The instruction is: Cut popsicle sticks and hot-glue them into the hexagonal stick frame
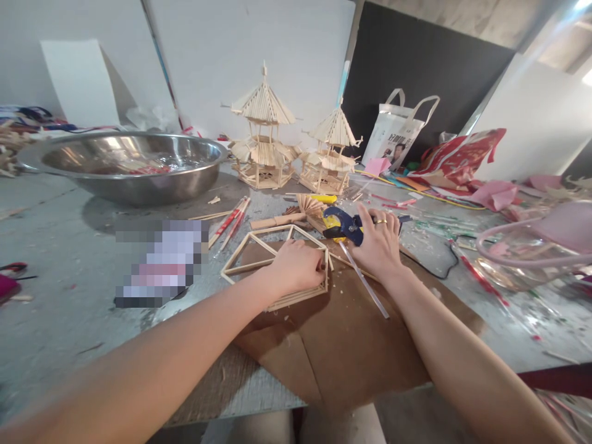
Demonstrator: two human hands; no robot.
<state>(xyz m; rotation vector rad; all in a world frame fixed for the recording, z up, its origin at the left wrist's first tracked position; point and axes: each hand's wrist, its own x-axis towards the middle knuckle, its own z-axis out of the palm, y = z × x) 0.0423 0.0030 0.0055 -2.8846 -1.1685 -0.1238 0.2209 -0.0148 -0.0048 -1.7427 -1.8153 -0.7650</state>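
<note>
My left hand is closed on the right side of a flat, many-sided frame of thin wooden sticks, which lies partly on brown cardboard. Its fingertips are partly hidden. Just to the right, my right hand grips a blue and yellow glue gun, its fingers partly behind the tool. From the glue gun a clear glue stick slants towards me over the cardboard. Right behind the frame lie a folded fan-like wooden piece and a flat wooden strip.
Two stick-built pagodas stand at the back. A large steel basin is at the left, near a blurred-out object. Red-and-white packets, a white bag, a pink-rimmed clear container and a black cord lie around.
</note>
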